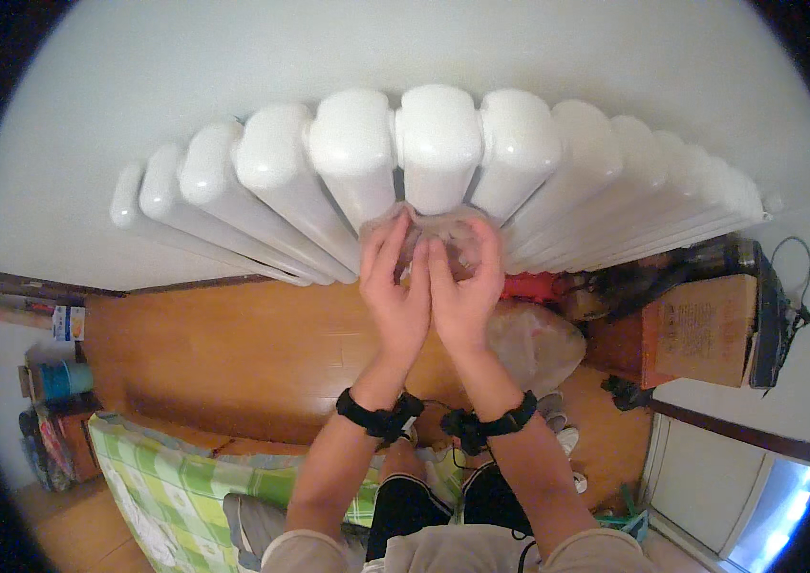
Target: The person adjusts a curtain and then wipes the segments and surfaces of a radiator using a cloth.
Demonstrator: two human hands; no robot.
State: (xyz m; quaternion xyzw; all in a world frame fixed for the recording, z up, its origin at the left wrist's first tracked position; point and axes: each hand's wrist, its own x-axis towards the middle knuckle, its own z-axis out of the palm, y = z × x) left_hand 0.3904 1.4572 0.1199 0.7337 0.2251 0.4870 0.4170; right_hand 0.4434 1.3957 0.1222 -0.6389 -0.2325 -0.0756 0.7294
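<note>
A thin, translucent plastic bag (439,223) is held up in front of a white radiator (441,136). My left hand (394,286) grips the left side of the bag, its fingers curled over the rim. On the other side my right hand (469,286) holds the bag the same way. My two thumbs meet side by side at the near edge. Some small pale bits show between the hands; what they are is too blurred to tell. Whether the bag touches the radiator I cannot tell.
A filled translucent bag (537,344) stands on the wooden floor (233,351), right of my forearms. Further right is a cardboard box (706,329). Shoes (568,438) lie near my feet. A bed with a green checked cover (168,480) is at lower left. Black bands circle both wrists.
</note>
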